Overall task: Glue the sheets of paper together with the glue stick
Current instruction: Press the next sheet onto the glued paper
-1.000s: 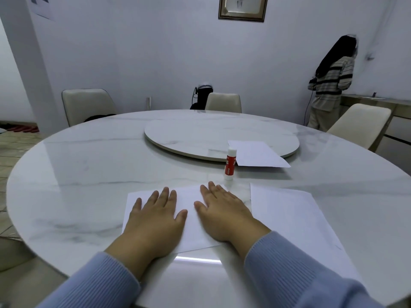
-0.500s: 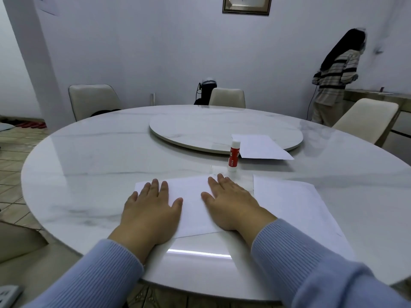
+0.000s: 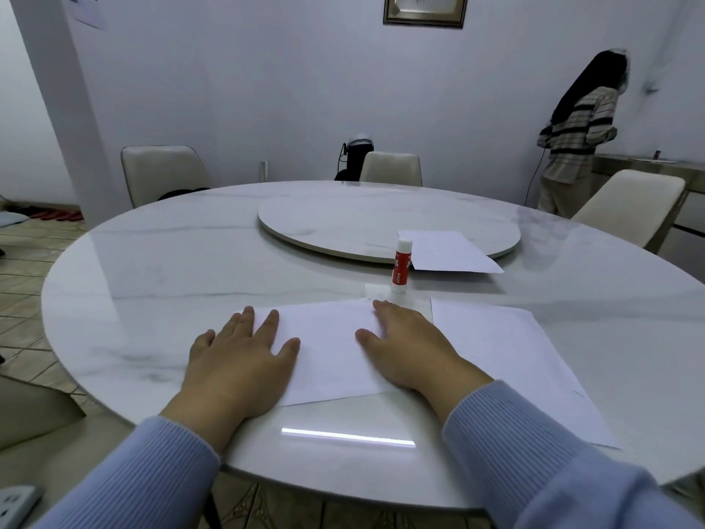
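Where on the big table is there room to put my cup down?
The bare marble left of the left hand is free, as is the turntable behind the glue stick. Crowded: near sheet under both hands, right hand, right sheet, far sheet.

We see a round marble table (image 3: 160, 269) at centre, cream chairs (image 3: 162, 173) behind, white walls, a framed picture (image 3: 425, 9) at top, tiled floor (image 3: 26, 269) at left.
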`<state>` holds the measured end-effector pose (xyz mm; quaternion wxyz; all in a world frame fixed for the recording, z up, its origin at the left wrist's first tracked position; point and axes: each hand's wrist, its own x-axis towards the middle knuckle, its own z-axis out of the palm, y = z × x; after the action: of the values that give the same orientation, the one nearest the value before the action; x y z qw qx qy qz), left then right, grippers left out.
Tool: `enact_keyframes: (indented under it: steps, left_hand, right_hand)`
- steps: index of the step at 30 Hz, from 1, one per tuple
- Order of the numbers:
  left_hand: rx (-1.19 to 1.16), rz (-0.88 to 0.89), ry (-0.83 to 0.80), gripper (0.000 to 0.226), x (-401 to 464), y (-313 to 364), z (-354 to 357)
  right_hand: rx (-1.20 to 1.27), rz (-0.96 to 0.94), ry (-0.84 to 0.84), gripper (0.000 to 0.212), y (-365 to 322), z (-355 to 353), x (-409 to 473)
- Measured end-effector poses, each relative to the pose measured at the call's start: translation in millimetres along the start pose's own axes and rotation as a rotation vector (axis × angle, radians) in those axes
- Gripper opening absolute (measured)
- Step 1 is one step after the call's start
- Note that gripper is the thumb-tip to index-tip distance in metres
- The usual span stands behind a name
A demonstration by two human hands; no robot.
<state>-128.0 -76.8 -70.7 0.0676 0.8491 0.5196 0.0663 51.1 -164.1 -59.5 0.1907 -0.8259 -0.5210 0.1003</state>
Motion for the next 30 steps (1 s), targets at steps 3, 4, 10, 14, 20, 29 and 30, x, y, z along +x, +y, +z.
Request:
enact_keyframes:
  steps: [3, 4, 10, 14, 20, 29, 30]
  left_hand:
    - [-0.016, -0.007, 0.010, 0.065, 0.5, 0.7, 0.4]
    - [-0.025, -0.010, 0.016, 0.065, 0.4, 0.9, 0.8]
    - [-0.041, -0.016, 0.032, 0.065, 1.0, 1.7, 1.3]
    - [-0.050, -0.019, 0.035, 0.065, 1.3, 1.6, 1.4]
    - [-0.092, -0.033, 0.049, 0.071, 3.4, -0.3, -0.5]
    - [-0.128, -0.048, 0.057, 0.072, 3.4, -1.6, -1.5]
    - [-0.128, -0.051, 0.060, 0.072, 3.6, -2.1, -1.5]
  right_hand:
    - [0.150, 0.032, 0.063, 0.073, 1.4, -6.7, 1.7]
    - [0.224, 0.034, 0.085, 0.075, 2.3, -8.2, 2.0]
    - [0.546, -0.059, 0.321, 0.069, 5.4, -15.9, -1.2]
    - [0.595, -0.080, 0.422, 0.059, 3.4, -20.6, -2.1]
    - [0.551, -0.008, 0.364, 0.015, 11.5, -19.7, 0.9]
    - [0.628, 0.063, 0.385, 0.007, 17.9, -28.2, 0.1]
    - [0.640, 0.068, 0.381, 0.007, 18.6, -28.6, -0.1]
